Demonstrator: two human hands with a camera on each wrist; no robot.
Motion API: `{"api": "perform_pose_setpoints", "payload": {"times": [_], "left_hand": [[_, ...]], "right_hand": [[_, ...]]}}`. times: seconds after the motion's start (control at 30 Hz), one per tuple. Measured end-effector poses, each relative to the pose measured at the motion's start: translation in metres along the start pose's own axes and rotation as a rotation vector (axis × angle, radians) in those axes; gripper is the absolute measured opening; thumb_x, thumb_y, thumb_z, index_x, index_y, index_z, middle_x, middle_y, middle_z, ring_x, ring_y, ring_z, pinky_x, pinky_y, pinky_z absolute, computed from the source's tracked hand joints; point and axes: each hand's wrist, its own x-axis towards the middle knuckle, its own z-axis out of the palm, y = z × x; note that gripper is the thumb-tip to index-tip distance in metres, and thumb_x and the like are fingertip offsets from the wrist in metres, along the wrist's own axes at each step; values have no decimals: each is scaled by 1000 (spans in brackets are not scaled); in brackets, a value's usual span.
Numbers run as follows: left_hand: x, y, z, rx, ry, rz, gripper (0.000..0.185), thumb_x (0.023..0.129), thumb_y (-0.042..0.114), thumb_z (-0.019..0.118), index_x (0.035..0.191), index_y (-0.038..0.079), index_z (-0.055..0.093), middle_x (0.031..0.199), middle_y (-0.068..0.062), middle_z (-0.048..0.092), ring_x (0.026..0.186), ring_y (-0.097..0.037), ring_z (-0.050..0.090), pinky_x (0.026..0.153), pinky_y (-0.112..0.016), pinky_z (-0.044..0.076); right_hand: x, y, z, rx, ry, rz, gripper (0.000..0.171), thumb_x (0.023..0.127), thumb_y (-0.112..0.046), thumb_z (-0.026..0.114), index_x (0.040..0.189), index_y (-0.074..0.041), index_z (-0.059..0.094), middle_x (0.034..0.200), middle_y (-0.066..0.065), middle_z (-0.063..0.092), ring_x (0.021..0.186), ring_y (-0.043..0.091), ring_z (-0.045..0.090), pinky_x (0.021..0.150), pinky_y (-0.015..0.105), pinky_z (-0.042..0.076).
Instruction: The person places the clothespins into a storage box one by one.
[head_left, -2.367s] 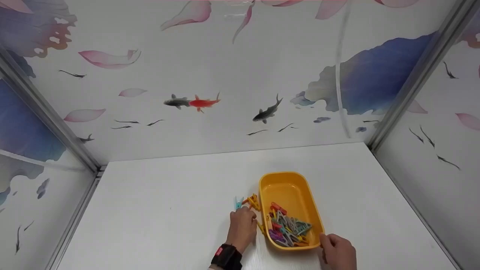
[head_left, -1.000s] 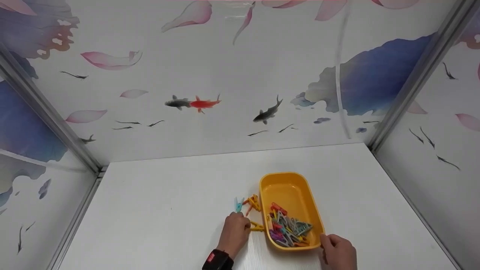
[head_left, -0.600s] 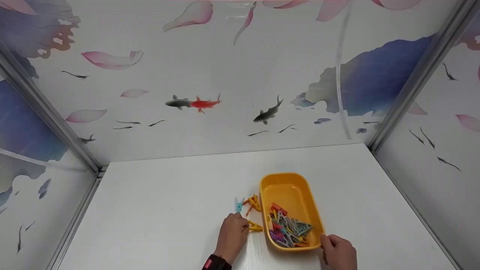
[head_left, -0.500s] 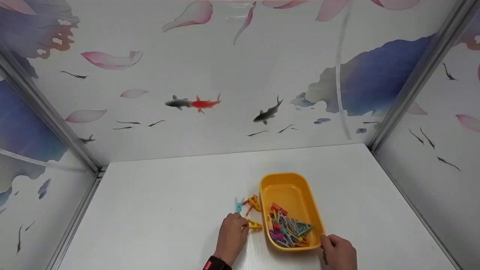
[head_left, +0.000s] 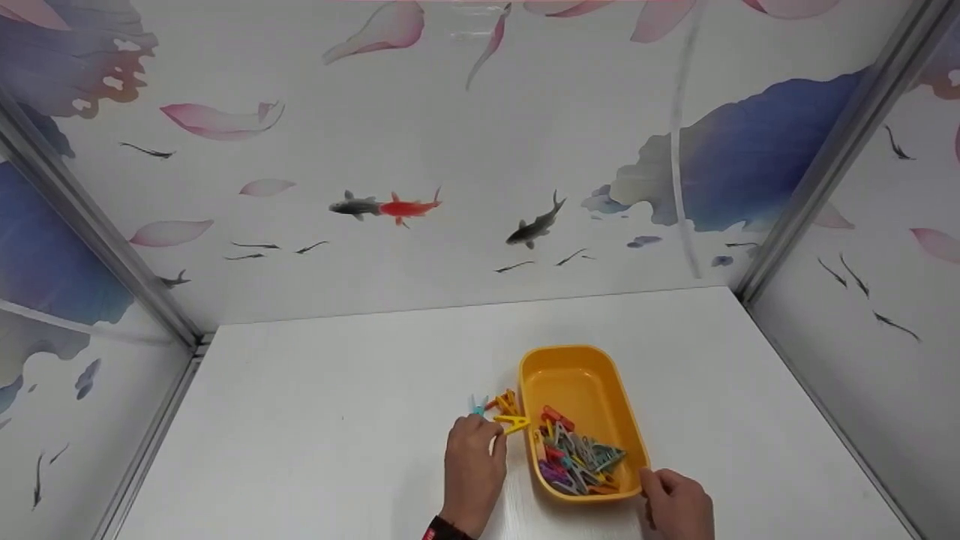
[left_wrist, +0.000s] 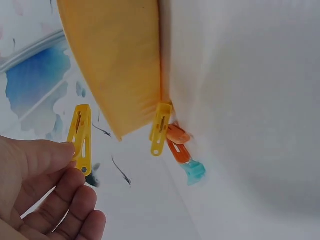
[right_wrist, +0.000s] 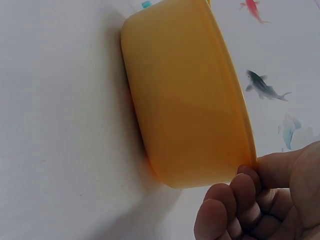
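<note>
My left hand (head_left: 474, 469) pinches a yellow clothespin (left_wrist: 80, 137) between thumb and forefinger, lifted beside the left wall of the yellow basin (head_left: 577, 367). With thumb and fingers my right hand (head_left: 677, 501) grips the basin's near right corner, as the right wrist view confirms. Inside the basin, a heap of clothespins (head_left: 581, 454) in mixed colours fills the near end. On the table just left of it lie another yellow clothespin (left_wrist: 161, 129), orange clothespins (left_wrist: 179, 145) and a light blue clothespin (head_left: 478, 405), close beyond my left fingers.
The white table (head_left: 337, 420) is bounded by a back wall (head_left: 450, 262) and side walls printed with fish and petals. Metal posts (head_left: 825, 150) stand at the corners. A dark band (head_left: 442, 529) circles the left wrist.
My left hand has picked up the yellow clothespin near the basin's left side and raised it, moving forward and slightly right. The right hand keeps its grip on the basin, which stays put.
</note>
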Motion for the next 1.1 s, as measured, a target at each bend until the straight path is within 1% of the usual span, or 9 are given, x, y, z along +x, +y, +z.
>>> {"api": "perform_pose_setpoints", "payload": {"times": [0.07,0.13,0.23,0.3,0.47,0.63,0.83,1.0,1.1], "left_hand": [[-1,6,1,-25,14,17,7,80,12,78,78,16,73,76,9,52,78,-7,49,70,-27,44],[-1,11,2,-50,13,36,7,81,11,77,78,15,72,76,9,50,78,-7,49,71,-27,44],[-2,18,6,-73,-3,62,5,82,12,76,79,15,73,75,9,49,78,-7,49,72,-27,44],[-3,23,9,-88,-21,66,4,83,13,75,80,14,73,75,10,49,77,-6,49,72,-26,43],[-5,32,15,-100,-48,87,4,84,12,74,82,15,74,75,11,48,76,-5,46,71,-24,42],[-6,38,19,-107,-58,122,4,85,15,74,81,14,74,76,11,50,77,-5,48,74,-25,45],[-7,38,22,-143,-80,138,5,86,16,73,85,12,76,77,10,53,78,-5,49,72,-25,45],[-5,32,20,-141,-82,98,7,87,15,72,89,11,77,78,9,54,79,-6,50,74,-27,46],[-3,24,18,-121,-59,73,5,85,14,74,88,11,77,78,9,53,80,-7,51,74,-27,47]], "right_hand": [[0,0,0,-2,-3,-4,36,99,-28,51,76,-3,63,55,1,50,52,18,46,51,30,37],[0,0,0,-7,-4,-10,35,99,-28,51,76,-3,63,55,1,50,52,18,47,51,30,37],[-1,1,-1,-12,0,-19,36,98,-28,51,75,-4,63,53,1,50,50,17,46,51,29,36],[-1,1,-2,-8,-1,-22,35,98,-29,52,75,-5,63,53,1,50,50,17,46,50,29,35],[-1,1,-1,-2,-8,-18,35,97,-30,52,76,-5,63,53,1,50,51,17,46,51,29,36],[-1,1,-2,-4,-9,-15,35,98,-29,51,76,-5,63,53,1,49,50,17,46,51,29,35],[-1,1,-2,4,-10,-14,35,97,-30,53,74,-5,63,52,1,50,50,17,47,51,29,36],[0,0,-2,9,-18,-4,35,98,-29,52,76,-4,63,54,1,50,52,17,47,52,30,37],[1,0,-2,11,-24,11,34,98,-29,51,78,-4,64,55,2,50,53,18,47,53,30,37]]}}
